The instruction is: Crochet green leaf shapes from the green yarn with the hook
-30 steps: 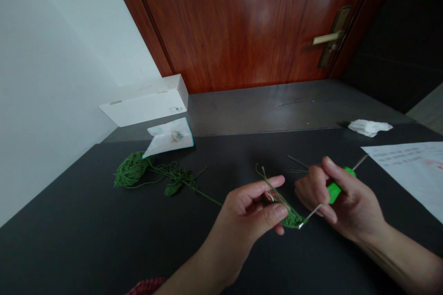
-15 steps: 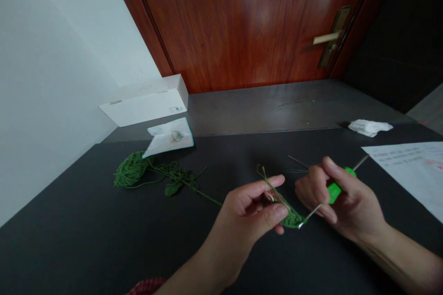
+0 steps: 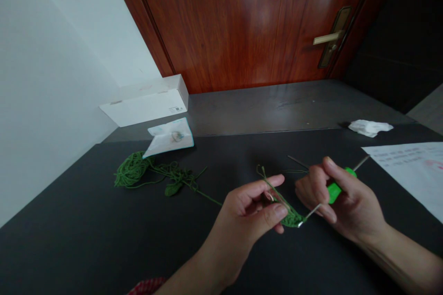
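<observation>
over the near right of a dark tabletop (image 3: 86, 244), we held a small crocheted piece (image 3: 292, 218) of green yarn, just left of the right hand. only a short, narrow, curved strip had been worked. far more yarn lay unworked in a loose pile (image 3: 131, 170) at the far left, and a long strand ran from that side toward the strip. a small leaf-shaped piece (image 3: 172, 189) lay on the tangled strands just right of the pile.

our left hand (image 3: 247, 209) was nearly closed, its thumb and forefinger pinching the strip while the other fingers curled inward. a loose yarn end rose past them. our right hand (image 3: 342, 200) was closed around a crochet hook (image 3: 334, 192) by its bright green handle, and the thin metal shaft reached down to the strip's edge, its tip touching the stitches.

beyond the pile lay a folded white paper packet (image 3: 169, 138), with a white box (image 3: 145, 101) farther back by the wall. a crumpled white tissue (image 3: 370, 128) lay at the far right, and a printed sheet of paper (image 3: 404, 166) lay at the right edge.
</observation>
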`<act>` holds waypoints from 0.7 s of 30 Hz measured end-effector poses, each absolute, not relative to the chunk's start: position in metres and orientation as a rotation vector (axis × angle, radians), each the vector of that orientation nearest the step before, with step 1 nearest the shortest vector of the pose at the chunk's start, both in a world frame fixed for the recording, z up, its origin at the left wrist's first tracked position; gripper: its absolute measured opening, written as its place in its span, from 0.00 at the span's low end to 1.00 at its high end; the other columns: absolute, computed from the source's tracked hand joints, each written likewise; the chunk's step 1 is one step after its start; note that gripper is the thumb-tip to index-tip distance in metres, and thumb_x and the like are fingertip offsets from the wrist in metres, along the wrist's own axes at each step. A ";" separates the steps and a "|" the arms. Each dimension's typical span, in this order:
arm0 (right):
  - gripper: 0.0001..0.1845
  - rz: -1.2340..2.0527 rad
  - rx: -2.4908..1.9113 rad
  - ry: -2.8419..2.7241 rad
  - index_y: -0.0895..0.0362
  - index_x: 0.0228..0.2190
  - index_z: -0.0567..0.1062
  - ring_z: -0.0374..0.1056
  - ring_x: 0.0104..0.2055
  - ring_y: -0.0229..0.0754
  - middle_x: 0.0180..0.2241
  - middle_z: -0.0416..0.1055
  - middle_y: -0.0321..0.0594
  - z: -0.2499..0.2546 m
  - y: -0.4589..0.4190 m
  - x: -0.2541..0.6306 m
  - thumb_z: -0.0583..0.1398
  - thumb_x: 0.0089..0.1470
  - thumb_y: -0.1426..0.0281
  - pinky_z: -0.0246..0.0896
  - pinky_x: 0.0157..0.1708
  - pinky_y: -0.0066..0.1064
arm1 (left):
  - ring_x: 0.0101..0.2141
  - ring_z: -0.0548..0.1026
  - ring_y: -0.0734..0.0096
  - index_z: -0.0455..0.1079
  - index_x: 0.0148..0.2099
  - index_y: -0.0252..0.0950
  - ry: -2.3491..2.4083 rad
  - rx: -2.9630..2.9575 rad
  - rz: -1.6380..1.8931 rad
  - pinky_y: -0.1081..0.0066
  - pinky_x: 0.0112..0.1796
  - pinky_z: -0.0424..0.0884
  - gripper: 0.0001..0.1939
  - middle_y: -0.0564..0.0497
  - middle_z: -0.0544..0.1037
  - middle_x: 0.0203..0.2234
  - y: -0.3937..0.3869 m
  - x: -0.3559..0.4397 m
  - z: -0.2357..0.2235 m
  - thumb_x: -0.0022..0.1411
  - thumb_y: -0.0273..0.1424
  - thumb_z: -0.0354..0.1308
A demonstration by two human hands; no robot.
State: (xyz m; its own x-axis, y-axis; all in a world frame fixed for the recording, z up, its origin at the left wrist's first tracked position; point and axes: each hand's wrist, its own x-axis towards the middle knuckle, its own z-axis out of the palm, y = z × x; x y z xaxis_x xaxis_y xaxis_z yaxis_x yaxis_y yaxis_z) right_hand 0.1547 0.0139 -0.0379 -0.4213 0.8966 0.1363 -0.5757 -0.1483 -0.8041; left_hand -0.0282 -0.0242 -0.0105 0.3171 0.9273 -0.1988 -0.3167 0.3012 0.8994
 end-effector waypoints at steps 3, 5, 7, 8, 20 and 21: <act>0.33 1.773 -0.471 -1.005 0.55 0.19 0.75 0.51 0.16 0.37 0.09 0.57 0.34 -0.037 0.013 0.155 0.43 0.66 0.59 0.44 0.21 0.33 | 0.27 0.69 0.81 0.74 0.53 0.37 0.853 0.887 0.968 0.74 0.31 0.64 0.20 0.54 0.74 0.29 -0.024 -0.029 -0.010 0.57 0.28 0.66; 0.33 1.767 -0.476 -1.006 0.55 0.19 0.75 0.51 0.16 0.37 0.09 0.57 0.34 -0.037 0.013 0.155 0.43 0.67 0.59 0.45 0.21 0.33 | 0.28 0.69 0.80 0.74 0.53 0.38 0.858 0.896 0.966 0.74 0.32 0.64 0.20 0.54 0.74 0.29 -0.024 -0.029 -0.010 0.57 0.29 0.66; 0.33 1.758 -0.483 -1.008 0.55 0.18 0.75 0.51 0.16 0.37 0.09 0.57 0.34 -0.037 0.012 0.155 0.43 0.67 0.59 0.45 0.20 0.33 | 0.28 0.70 0.80 0.74 0.53 0.38 0.861 0.904 0.960 0.73 0.32 0.64 0.21 0.54 0.74 0.30 -0.024 -0.030 -0.010 0.57 0.29 0.66; 0.33 1.753 -0.489 -1.010 0.56 0.18 0.75 0.51 0.16 0.37 0.09 0.57 0.34 -0.036 0.012 0.155 0.44 0.66 0.59 0.45 0.20 0.33 | 0.28 0.70 0.80 0.74 0.53 0.38 0.862 0.910 0.958 0.73 0.32 0.64 0.21 0.54 0.74 0.30 -0.023 -0.030 -0.010 0.57 0.29 0.66; 0.26 1.627 -0.559 -1.036 0.54 0.18 0.71 0.54 0.15 0.37 0.11 0.59 0.32 -0.036 0.013 0.154 0.55 0.59 0.51 0.52 0.18 0.32 | 0.27 0.68 0.80 0.73 0.55 0.37 0.892 0.896 0.983 0.74 0.31 0.64 0.23 0.54 0.73 0.29 -0.023 -0.029 -0.008 0.56 0.29 0.65; 0.26 1.619 -0.557 -1.037 0.54 0.18 0.71 0.54 0.15 0.37 0.11 0.59 0.32 -0.036 0.013 0.154 0.55 0.60 0.52 0.52 0.18 0.32 | 0.27 0.68 0.80 0.73 0.55 0.37 0.895 0.892 0.986 0.74 0.31 0.64 0.23 0.54 0.73 0.29 -0.023 -0.028 -0.008 0.56 0.29 0.66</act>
State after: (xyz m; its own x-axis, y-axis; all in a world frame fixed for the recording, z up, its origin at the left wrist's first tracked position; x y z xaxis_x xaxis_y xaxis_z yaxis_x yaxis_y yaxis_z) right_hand 0.1540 0.0129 -0.0356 -0.3082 0.9392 0.1512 -0.5304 -0.0377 -0.8469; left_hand -0.0285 -0.0227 -0.0082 0.2878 0.9355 -0.2051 -0.2940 0.2902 0.9107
